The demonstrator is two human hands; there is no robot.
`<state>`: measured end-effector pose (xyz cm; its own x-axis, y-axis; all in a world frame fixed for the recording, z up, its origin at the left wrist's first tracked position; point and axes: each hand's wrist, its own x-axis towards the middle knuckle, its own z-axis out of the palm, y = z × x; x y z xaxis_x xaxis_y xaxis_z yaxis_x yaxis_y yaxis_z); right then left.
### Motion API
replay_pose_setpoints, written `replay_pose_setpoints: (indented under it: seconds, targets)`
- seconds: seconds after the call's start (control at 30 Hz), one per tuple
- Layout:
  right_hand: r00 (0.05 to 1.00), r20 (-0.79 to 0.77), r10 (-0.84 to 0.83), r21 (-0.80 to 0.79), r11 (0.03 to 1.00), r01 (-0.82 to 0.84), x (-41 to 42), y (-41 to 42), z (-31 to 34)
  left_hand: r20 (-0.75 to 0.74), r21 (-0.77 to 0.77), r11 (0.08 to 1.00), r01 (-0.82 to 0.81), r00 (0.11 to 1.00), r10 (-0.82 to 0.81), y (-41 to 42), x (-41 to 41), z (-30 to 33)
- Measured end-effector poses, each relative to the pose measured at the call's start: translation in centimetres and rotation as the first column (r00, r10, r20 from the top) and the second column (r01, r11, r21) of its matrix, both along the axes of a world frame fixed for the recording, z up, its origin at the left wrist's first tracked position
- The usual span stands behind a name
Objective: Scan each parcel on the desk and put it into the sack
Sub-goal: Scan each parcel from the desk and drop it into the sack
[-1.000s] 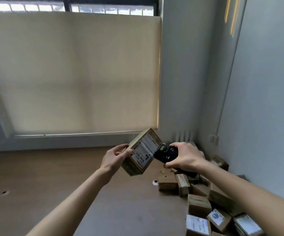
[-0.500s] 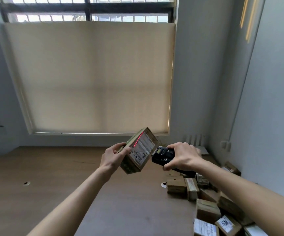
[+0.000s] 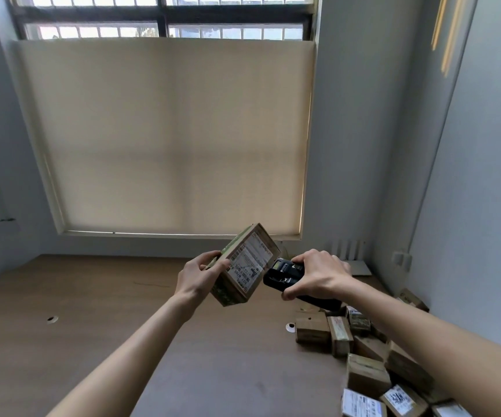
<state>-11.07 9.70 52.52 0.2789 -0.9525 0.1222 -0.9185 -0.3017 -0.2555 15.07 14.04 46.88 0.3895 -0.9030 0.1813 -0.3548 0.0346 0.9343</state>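
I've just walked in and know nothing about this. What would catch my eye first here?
Mid-frame, the left hand holds a tilted parcel in the air, its white label facing a black scanner gripped by the right hand. Lower right, a heap of parcels lies on the desk. Behind, a big cream blind covers most of the window.

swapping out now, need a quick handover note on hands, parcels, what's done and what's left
Left hand grips a brown cardboard parcel with a white shipping label, held tilted above the wooden desk, label towards the scanner.
Right hand grips the black handheld scanner, its head close to the label.
No scan beam shows on the label, so I cannot tell whether this scan went through.
A pile of small brown cardboard parcels lies on the desk at the right.
The sack is out of view.
Left: confirm the scan, sack this parcel, then work through the pile.
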Motion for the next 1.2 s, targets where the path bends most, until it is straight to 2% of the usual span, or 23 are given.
replay_pose_setpoints:
  seconds: [0.3,0.47,0.6,0.7,0.83,1.07,1.2]
  targets:
    - [0.997,0.068,0.033,0.035,0.999,-0.036,1.0,-0.2,-0.3,-0.021,0.005,1.0,-0.023,1.0,0.023,0.8,1.3,-0.4]
    - [0.952,0.282,0.117,0.155,0.974,-0.166,4.2,0.0,-1.6,-0.136,0.021,0.994,-0.105,0.985,0.107,2.8,3.7,-1.3]
    - [0.838,0.505,0.206,0.185,0.923,-0.338,10.5,1.1,-3.9,-0.32,0.006,0.98,-0.2,0.928,0.191,7.1,6.5,-2.4]
    - [0.718,0.634,0.289,0.186,0.843,-0.504,16.5,3.4,-5.7,-0.407,0.015,0.957,-0.291,0.872,0.271,12.0,9.9,-3.3]
    - [0.59,0.704,0.395,0.182,0.703,-0.688,25.6,8.5,-6.5,-0.456,0.037,0.92,-0.39,0.813,0.363,20.0,16.2,-4.4]
    - [0.433,0.739,0.516,0.189,0.458,-0.869,43.6,21.7,-6.4,-0.486,0.096,0.833,-0.544,0.705,0.516,37.0,29.3,-5.9]
    - [0.361,0.723,0.589,0.199,0.323,-0.925,52.8,30.2,-7.9,-0.492,0.113,0.737,-0.667,0.607,0.624,47.9,35.7,-7.4]
